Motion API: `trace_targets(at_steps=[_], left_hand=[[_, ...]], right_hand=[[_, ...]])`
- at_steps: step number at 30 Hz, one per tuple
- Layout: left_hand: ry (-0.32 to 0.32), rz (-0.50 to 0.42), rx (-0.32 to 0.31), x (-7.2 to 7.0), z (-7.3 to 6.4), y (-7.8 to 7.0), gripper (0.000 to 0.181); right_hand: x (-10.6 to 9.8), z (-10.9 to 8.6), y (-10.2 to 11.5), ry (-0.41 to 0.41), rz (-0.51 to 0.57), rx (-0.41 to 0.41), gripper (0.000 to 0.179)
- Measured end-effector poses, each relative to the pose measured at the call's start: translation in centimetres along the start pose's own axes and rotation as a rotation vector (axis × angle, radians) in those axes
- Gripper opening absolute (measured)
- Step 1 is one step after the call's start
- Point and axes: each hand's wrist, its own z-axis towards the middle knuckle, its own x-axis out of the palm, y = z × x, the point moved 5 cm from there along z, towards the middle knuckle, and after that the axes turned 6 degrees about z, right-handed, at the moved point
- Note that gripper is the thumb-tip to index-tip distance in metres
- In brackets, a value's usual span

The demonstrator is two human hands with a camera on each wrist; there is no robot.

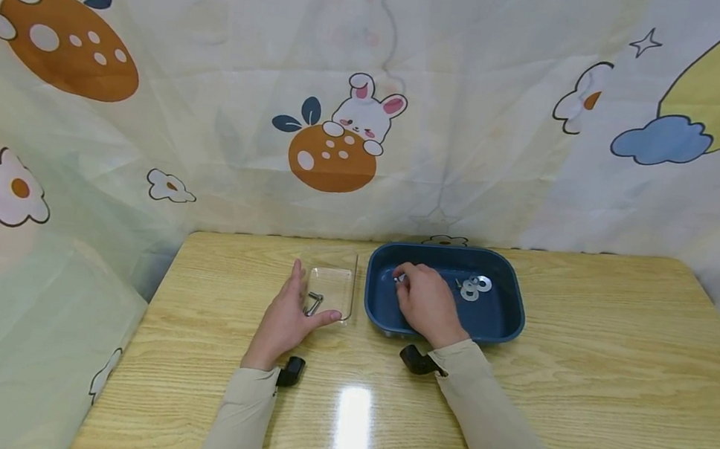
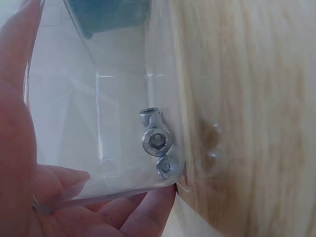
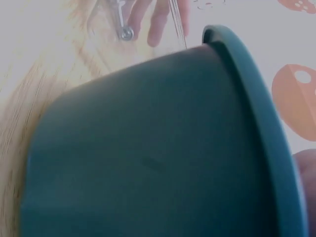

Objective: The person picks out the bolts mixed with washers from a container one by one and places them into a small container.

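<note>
A clear plastic box stands on the table with socket head screws lying in it. Around its left and front sides is my left hand, fingers fairly straight against one wall, thumb along the front. The fingers also show through the box in the right wrist view. My right hand reaches into a blue tray, fingers curled down near its left part. A small silver metal piece shows at those fingertips, seemingly pinched; its exact kind is too small to tell. The right wrist view shows mostly the tray's outer wall.
Several flat washers and a small screw lie in the right half of the tray. Both containers stand side by side toward the back of the wooden table. A printed cloth curtain hangs behind.
</note>
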Motion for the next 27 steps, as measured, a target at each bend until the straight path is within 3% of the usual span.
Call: trace_targets(at_steps=[27], left_hand=[[-0.011,-0.009,0.022,0.0,-0.1,0.1,0.124]], right_hand=[[1.5,-0.1,2.8,-0.045,0.037,-0.047,0.014]])
